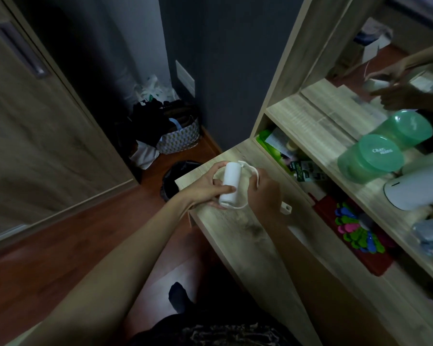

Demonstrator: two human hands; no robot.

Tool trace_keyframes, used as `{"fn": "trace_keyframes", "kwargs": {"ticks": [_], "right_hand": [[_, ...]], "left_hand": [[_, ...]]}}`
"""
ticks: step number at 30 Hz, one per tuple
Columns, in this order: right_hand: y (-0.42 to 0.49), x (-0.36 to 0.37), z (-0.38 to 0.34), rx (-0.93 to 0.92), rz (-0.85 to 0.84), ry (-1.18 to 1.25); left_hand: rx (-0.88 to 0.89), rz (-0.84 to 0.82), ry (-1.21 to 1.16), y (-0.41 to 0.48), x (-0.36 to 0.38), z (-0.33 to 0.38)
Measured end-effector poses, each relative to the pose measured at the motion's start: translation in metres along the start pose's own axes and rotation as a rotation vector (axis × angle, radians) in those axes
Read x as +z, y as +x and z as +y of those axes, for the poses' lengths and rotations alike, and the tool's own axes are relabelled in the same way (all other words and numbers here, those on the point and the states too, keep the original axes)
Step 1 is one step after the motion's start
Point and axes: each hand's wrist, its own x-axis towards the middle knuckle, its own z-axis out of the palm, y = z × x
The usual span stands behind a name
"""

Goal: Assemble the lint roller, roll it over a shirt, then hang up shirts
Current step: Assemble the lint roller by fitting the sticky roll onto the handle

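A white cylindrical lint roll (230,183) is held above the corner of a wooden desk (238,228). My left hand (210,188) is wrapped around the roll, thumb across its front. My right hand (265,193) grips the white lint roller handle (286,209), whose thin wire frame loops around the roll's top and bottom ends. The handle's flat end sticks out below my right hand. No shirt is visible.
A black waste bin (175,178) stands on the floor left of the desk. A patterned bag (179,139) with dark clothes sits in the corner. Shelves hold green tubs (371,158), a white container (415,191) and coloured pegs (355,231). A wardrobe door (35,121) is at left.
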Motion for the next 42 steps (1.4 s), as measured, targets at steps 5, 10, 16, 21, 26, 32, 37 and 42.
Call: {"fn": "trace_keyframes", "kwargs": {"ticks": [5, 10, 16, 21, 26, 32, 37, 42], "right_hand": [[0.0, 0.003, -0.001, 0.057, 0.001, 0.009], [-0.002, 0.01, 0.004, 0.061, -0.027, 0.036], [-0.006, 0.009, 0.004, 0.052, -0.066, 0.056], [0.003, 0.001, 0.008, 0.017, -0.171, 0.205], [0.005, -0.007, 0.004, 0.039, -0.272, 0.276], [0.003, -0.007, 0.002, 0.051, -0.317, 0.296], [-0.003, -0.007, 0.001, 0.056, -0.325, 0.296], [-0.006, -0.003, -0.001, 0.044, -0.297, 0.327]], "left_hand": [[-0.016, -0.003, 0.029, -0.001, -0.003, 0.002], [0.008, -0.037, 0.09, -0.002, -0.004, 0.0], [0.036, -0.034, 0.137, -0.003, -0.003, -0.004], [0.109, 0.081, 0.184, -0.006, -0.006, -0.013], [0.163, 0.08, 0.256, -0.006, -0.014, -0.014], [0.198, 0.024, 0.297, -0.008, -0.017, -0.012], [0.211, -0.013, 0.329, -0.009, -0.021, -0.013], [0.251, -0.003, 0.404, -0.009, -0.024, -0.017]]}}
